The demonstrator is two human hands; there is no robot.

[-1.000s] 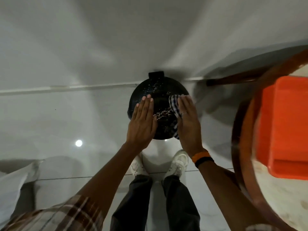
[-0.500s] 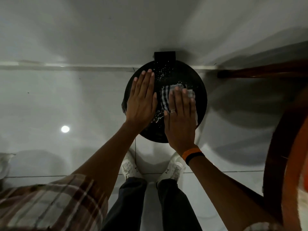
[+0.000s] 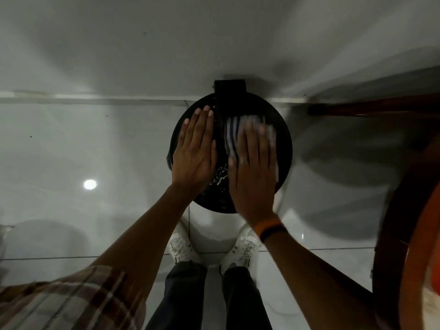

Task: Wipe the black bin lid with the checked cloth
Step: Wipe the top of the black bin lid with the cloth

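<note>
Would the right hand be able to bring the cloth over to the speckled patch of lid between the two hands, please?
Probably yes. The right hand lies flat on the checked cloth, right beside the droplets on the black bin lid; the left hand borders that patch without covering it.

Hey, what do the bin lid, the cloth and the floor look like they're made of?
Black bin lid: probably glossy plastic; it shows bright glints, perhaps droplets, though coated metal can't be ruled out.
Checked cloth: soft woven fabric, matte, flattened under the right hand.
Floor: polished light tile, likely ceramic or stone; it mirrors a ceiling light and has thin grout lines.
</note>
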